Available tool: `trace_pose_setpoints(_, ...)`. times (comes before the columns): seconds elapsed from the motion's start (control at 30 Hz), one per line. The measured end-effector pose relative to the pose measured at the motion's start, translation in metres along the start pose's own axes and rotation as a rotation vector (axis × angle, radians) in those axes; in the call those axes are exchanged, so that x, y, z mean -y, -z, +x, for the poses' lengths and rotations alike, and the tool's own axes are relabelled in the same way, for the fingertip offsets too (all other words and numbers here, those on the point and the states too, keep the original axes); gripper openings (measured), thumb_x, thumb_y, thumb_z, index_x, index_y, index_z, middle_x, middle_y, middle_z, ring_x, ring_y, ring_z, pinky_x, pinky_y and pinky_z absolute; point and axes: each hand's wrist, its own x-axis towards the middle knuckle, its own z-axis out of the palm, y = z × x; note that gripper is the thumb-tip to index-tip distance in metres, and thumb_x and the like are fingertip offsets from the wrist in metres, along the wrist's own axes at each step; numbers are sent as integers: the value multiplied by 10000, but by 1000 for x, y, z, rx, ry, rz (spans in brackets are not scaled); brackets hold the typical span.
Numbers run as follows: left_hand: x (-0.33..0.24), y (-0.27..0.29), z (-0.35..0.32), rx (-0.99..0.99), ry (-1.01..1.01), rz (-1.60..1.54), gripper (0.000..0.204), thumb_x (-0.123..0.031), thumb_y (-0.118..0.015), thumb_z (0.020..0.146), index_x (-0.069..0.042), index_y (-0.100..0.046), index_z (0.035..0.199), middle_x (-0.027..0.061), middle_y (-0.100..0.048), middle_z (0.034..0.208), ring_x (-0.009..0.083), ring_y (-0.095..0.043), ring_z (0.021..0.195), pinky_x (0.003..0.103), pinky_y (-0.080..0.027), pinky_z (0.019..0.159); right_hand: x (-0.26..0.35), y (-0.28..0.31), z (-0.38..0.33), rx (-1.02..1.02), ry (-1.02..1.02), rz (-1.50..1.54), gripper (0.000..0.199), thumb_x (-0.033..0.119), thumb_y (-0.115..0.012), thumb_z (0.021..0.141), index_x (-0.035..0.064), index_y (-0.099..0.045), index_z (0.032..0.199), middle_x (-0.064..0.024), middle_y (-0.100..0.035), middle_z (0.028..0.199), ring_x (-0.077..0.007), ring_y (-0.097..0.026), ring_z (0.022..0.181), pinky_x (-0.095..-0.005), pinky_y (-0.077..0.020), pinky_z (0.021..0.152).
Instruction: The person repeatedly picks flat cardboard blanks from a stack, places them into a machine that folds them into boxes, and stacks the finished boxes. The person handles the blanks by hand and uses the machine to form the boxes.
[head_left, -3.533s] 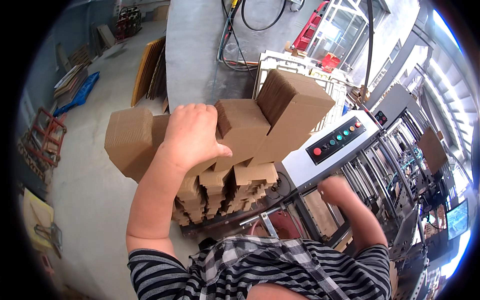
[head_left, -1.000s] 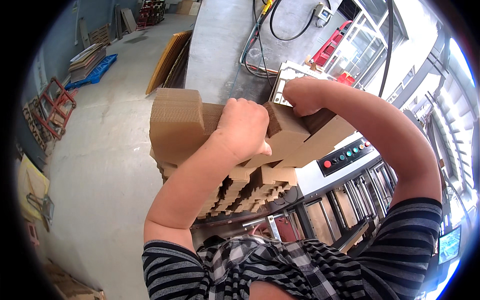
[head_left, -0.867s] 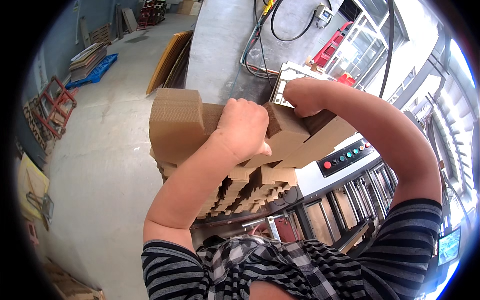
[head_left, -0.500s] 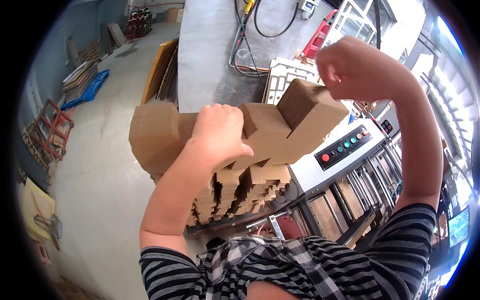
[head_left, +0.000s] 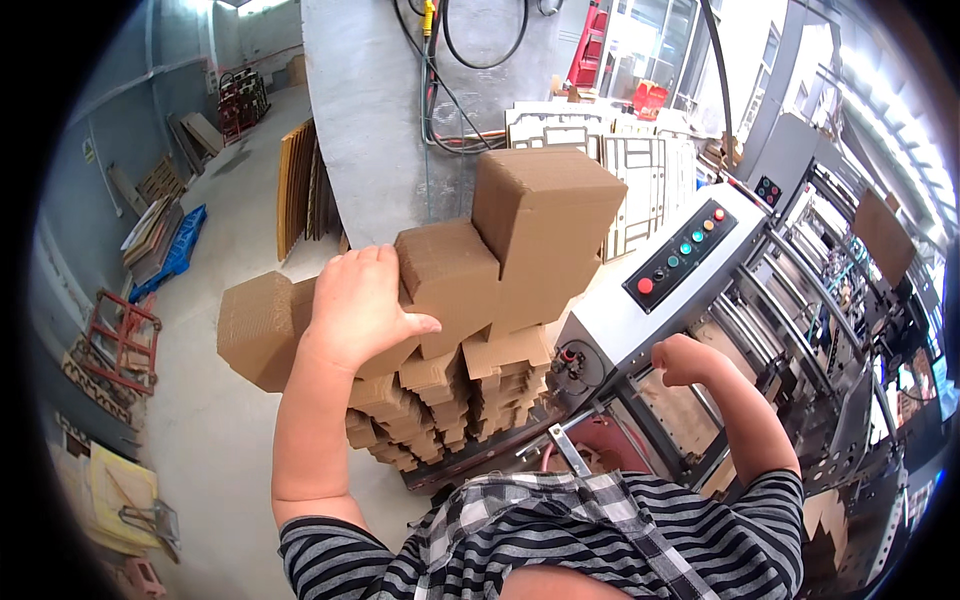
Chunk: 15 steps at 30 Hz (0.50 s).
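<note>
— Where do we have our left hand [head_left: 360, 305]?

— Spread flat on top of the stack of die-cut cardboard blanks [head_left: 450, 330], fingers open across the brown sheets, thumb hooked over the near edge. The stack stands in front of us, just left of the grey machine [head_left: 640, 320].

— And our right hand [head_left: 683, 360]?

— Curled into a loose fist, holding nothing that we can see, just below the sloped control panel [head_left: 688, 252] with its coloured buttons, well apart from the stack.

— Behind the stack?

— A grey pillar [head_left: 385, 120] hung with black cables [head_left: 450, 75].
</note>
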Motion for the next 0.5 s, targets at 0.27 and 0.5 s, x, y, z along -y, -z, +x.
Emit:
trace_pose_setpoints(0.27,-3,-5,-5,-53,-45,51,828,-447,-830,577,78,-547,1151,195,-629,1016,342,-600,979,409,-479,875,55,40,63,-591,254,777,911,260,-746,701,-57,-297,1427,-236,-432,1404,-297,-434,1305,-365,-357,1072)
trace_pose_setpoints(0.5,-17,3,-7,71,92,4,916,-417,-805,642,100,-435,1302,249,-538,1253,369,-509,1180,412,-399,1025,92,34,123,-266,493,1380,869,168,-787,617,26,-397,1381,-110,-610,1155,-207,-562,1082,-355,-413,991)
